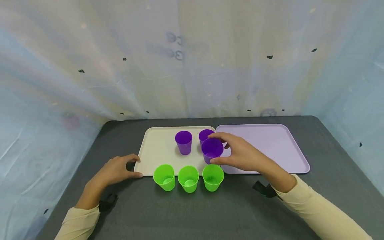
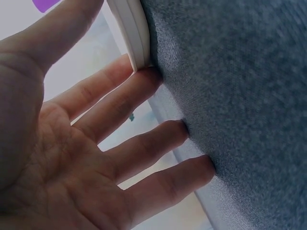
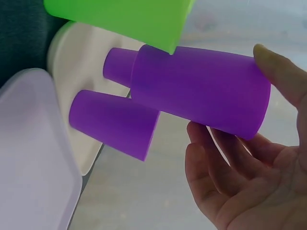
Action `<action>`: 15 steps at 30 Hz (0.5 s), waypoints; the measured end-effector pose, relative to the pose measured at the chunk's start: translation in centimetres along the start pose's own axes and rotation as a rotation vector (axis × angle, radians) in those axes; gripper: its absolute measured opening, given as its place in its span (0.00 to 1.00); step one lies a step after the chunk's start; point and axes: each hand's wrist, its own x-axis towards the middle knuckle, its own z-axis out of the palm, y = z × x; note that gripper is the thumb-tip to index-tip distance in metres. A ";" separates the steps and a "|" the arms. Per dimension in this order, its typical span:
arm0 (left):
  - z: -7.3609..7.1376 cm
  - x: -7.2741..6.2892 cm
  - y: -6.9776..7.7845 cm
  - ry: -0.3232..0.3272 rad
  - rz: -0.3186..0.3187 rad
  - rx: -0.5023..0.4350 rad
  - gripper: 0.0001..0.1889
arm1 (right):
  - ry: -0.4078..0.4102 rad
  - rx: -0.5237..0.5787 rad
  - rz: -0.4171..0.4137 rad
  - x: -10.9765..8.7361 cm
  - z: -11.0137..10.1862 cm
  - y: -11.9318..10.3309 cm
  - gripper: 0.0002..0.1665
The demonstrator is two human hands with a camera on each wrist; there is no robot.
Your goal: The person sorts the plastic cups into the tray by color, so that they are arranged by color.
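My right hand (image 1: 240, 151) holds a purple cup (image 1: 212, 148) near its rim, thumb on the near side and fingers on the far side. In the right wrist view this cup (image 3: 196, 88) overlaps the other two purple cups. Those stand upright on the cream tray (image 1: 159, 143): one purple cup (image 1: 184, 143) near its middle, another purple cup (image 1: 205, 134) by its right edge, partly hidden. At the tray's front left corner, my left hand (image 1: 115, 169) touches the rim with thumb and fingertips. The left wrist view has its fingers extended beside the tray edge (image 2: 134, 36).
Three green cups, a left one (image 1: 164, 178), a middle one (image 1: 188, 180) and a right one (image 1: 213, 178), stand in a row along the cream tray's front edge. A lilac tray (image 1: 264, 146) adjoins on the right. Dark grey cloth (image 1: 180, 213) covers the table; a pale curtain hangs behind.
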 end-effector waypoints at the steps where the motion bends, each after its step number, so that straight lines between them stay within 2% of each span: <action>1: 0.0 0.0 0.0 0.001 0.000 0.000 0.33 | 0.000 -0.001 0.001 0.1 0.0 -0.1 0.43; 15: 0.2 0.2 0.0 -0.008 -0.017 0.014 0.33 | -0.051 0.002 -0.021 1.6 0.0 -1.8 0.43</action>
